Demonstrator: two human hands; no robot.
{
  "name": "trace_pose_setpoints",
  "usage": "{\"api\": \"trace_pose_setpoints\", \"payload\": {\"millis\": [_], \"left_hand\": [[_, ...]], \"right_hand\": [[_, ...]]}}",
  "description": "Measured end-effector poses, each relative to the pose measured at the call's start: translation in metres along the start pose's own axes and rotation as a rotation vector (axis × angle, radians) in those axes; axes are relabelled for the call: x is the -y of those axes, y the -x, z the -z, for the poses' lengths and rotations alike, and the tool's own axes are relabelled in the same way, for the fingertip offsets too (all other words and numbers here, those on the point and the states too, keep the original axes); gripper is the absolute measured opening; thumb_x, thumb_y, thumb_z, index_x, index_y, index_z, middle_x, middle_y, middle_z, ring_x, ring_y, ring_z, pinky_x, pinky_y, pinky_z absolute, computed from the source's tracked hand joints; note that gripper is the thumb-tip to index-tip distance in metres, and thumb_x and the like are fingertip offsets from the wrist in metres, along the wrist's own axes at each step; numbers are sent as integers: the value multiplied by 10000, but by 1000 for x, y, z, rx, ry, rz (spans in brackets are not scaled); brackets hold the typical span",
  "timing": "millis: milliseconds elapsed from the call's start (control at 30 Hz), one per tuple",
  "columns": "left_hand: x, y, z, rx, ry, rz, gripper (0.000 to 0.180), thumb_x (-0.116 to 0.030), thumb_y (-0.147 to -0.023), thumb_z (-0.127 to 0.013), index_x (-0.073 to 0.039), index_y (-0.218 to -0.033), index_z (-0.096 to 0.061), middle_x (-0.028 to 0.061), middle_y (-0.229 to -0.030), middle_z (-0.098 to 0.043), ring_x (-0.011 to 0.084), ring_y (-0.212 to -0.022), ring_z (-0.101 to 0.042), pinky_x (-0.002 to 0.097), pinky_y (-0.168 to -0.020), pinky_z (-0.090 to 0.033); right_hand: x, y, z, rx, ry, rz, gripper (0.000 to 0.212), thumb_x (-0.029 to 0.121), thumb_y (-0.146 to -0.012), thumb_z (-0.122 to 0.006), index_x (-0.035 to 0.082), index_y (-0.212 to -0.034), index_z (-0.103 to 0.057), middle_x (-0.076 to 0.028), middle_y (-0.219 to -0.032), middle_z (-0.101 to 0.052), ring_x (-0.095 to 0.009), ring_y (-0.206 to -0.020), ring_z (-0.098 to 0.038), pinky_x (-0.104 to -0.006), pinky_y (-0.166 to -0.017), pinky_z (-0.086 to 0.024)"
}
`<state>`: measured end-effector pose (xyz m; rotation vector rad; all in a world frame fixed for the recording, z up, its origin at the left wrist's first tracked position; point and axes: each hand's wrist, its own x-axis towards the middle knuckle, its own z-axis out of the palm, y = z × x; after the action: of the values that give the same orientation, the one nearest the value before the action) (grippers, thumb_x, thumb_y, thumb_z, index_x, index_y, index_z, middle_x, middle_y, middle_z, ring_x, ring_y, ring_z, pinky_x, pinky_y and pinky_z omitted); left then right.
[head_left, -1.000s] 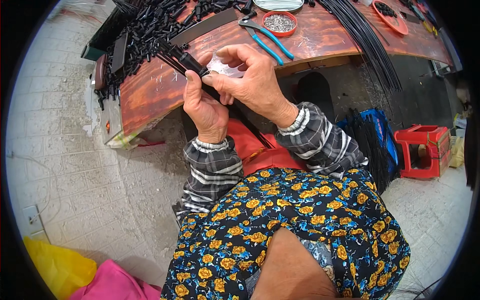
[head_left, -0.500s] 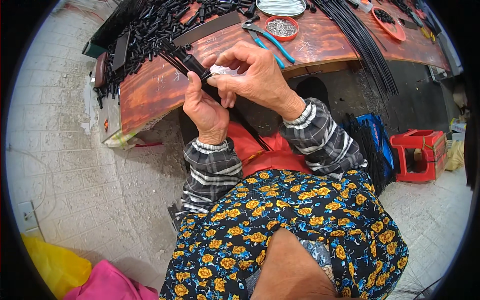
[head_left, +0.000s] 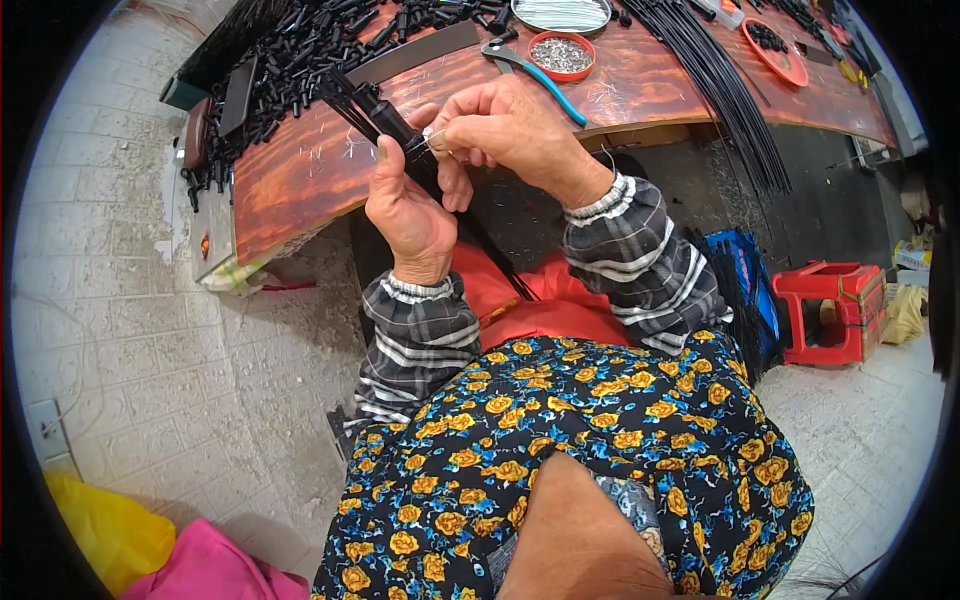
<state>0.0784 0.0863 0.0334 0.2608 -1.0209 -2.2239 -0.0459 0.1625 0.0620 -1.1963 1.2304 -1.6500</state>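
Observation:
My left hand is closed round a bundle of thin black rods, its thumb raised alongside. The bundle is tilted, running from the red cloth on my lap up past the fingers to the table edge. A black cylindrical fitting sits against the rods near their upper end. Just right of the fitting, my right hand pinches a thin light wire; one length of it curves out by the wrist. Whether the wire goes fully round the bundle is hidden by the fingers.
On the reddish wooden table lie many black fittings, blue-handled pliers, and a red dish of small metal pieces. More black rods overhang the table at right. A red stool stands on the floor.
My right fingertips have shifted slightly at the fitting, and a curved wire now shows beside the right wrist. The right hand now covers one plier handle. My left hand keeps its hold.

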Motion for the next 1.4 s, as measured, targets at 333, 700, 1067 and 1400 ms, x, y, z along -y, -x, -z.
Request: {"api": "trace_pose_setpoints", "payload": {"millis": [333,700,1067,1400], "left_hand": [[5,-1,2,-130,-81,-104,518,-447,-945,-465,18,-1160,-542,26,-643,-509,96,-484,-401,237,-415,-299],[2,-1,-2,-40,-61,-54,535,-471,-942,-459,5,-1175,-530,33,-637,-494,114,-459,-405,242,-391,-300],[1,0,-10,-91,-108,-86,533,-471,-947,-446,-11,-1213,-490,62,-742,-546,123,-475,-436,254,-385,-328],[-4,-6,11,153,155,113,464,-495,-951,-411,-62,-1077,-518,76,-623,-476,195,-488,-433,306,-466,-348]], "right_hand": [[-14,25,-36,-334,-290,37,127,80,-851,-646,-33,-803,-612,-67,-668,-638,-120,-512,-602,-216,-474,-451],[-20,8,-10,-372,549,636,116,15,-778,-696,-29,-830,-602,-91,-715,-598,-187,-664,-612,-281,-579,-495],[-13,11,-14,-114,-191,49,142,-11,-802,-679,-60,-889,-578,-79,-649,-620,-153,-494,-615,-251,-435,-507],[-9,11,-17,-157,-262,-19,99,7,-800,-683,-60,-852,-632,-89,-606,-622,-149,-483,-615,-242,-427,-504]]}}
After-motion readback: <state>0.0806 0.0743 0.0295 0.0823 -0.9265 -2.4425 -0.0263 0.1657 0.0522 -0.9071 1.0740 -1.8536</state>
